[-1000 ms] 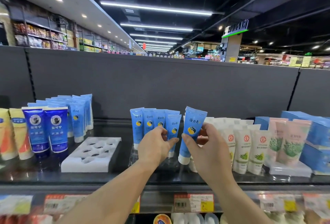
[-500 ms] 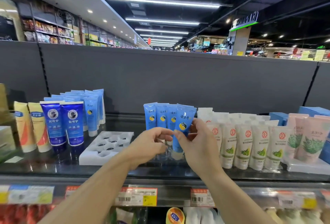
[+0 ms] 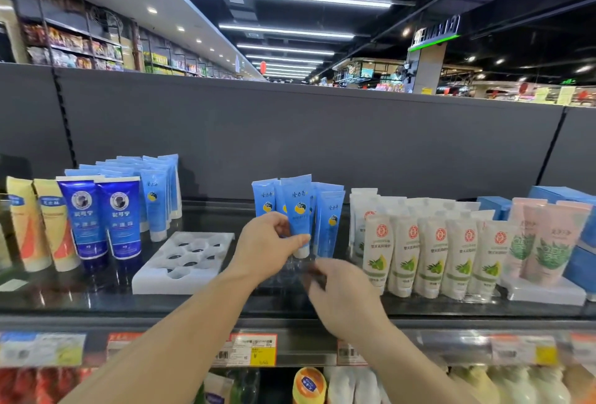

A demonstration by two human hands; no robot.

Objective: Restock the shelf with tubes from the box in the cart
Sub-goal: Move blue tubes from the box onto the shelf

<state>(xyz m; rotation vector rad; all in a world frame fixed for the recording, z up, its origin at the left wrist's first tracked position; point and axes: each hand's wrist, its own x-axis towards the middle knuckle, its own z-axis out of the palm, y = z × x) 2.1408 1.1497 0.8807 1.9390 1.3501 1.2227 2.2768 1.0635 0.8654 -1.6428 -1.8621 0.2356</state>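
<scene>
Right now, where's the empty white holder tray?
In the head view, the white holder tray lies left of centre on the black shelf, between the dark blue tubes and the left hand.

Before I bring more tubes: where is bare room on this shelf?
Bare shelf lies behind the white tray, between the two light-blue tube groups. Right of them, the white tubes stand crowded.

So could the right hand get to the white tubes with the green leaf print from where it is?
Probably yes: the right hand holds nothing and the white tubes stand unobstructed at the shelf's front, just to its right.
</scene>
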